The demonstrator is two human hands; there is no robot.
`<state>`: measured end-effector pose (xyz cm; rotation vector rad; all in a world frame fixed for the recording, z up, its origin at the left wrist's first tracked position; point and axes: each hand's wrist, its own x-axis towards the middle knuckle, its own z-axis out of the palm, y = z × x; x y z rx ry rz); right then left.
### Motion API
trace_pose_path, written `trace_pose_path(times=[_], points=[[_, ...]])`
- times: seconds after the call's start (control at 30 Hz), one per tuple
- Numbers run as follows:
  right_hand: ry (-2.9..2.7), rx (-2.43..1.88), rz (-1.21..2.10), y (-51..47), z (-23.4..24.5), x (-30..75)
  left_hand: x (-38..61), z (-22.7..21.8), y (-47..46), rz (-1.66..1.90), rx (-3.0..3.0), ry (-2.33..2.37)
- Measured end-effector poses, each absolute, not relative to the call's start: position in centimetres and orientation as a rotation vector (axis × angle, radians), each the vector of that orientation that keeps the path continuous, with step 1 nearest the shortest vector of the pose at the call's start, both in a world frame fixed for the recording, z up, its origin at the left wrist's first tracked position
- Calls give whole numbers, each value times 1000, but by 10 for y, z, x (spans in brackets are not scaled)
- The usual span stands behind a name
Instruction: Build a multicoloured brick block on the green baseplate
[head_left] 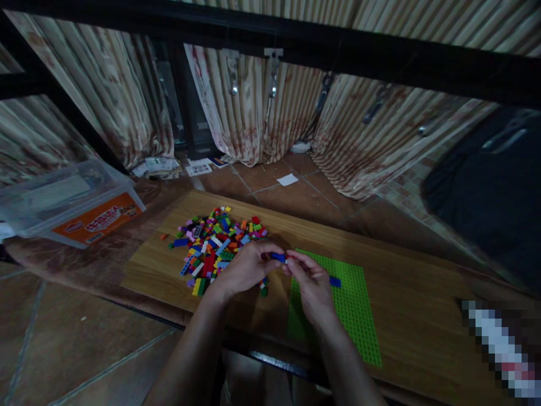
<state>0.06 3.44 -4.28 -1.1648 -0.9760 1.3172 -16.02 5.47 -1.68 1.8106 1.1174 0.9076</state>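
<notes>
My left hand (247,268) and my right hand (310,285) meet above the wooden board (406,293), fingers pinched together on a small blue brick (278,257) held between them. Under my right hand lies a green baseplate (353,304) with another blue brick (335,281) on it. A pile of several mixed-colour bricks (211,242) lies just left of my left hand, touching its far side.
A clear plastic box with an orange label (71,206) stands at the left on the floor mat. Striped curtains (253,107) hang behind, with papers (198,167) on the tiled floor. A dark bag (490,186) is at the right. A black bar (338,51) crosses overhead.
</notes>
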Motion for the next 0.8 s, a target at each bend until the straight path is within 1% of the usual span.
trace_pose_path(times=[0.17,0.33,0.43,0.63,0.8], points=[[-1011,-1138,1293,34,-38,12,-145,-11,52,981,1903,1123],[-1014,-1108,1247,34,-38,19,-133,-15,51,1080,1866,1131],[-988,-1101,1245,34,-39,21,-128,-20,51,1106,1771,1106],[-909,-1136,1222,33,-42,27,-126,-23,58,1306,1423,1157],[-1058,-1270,1212,30,-51,25,-131,-27,66,1282,1350,1183]])
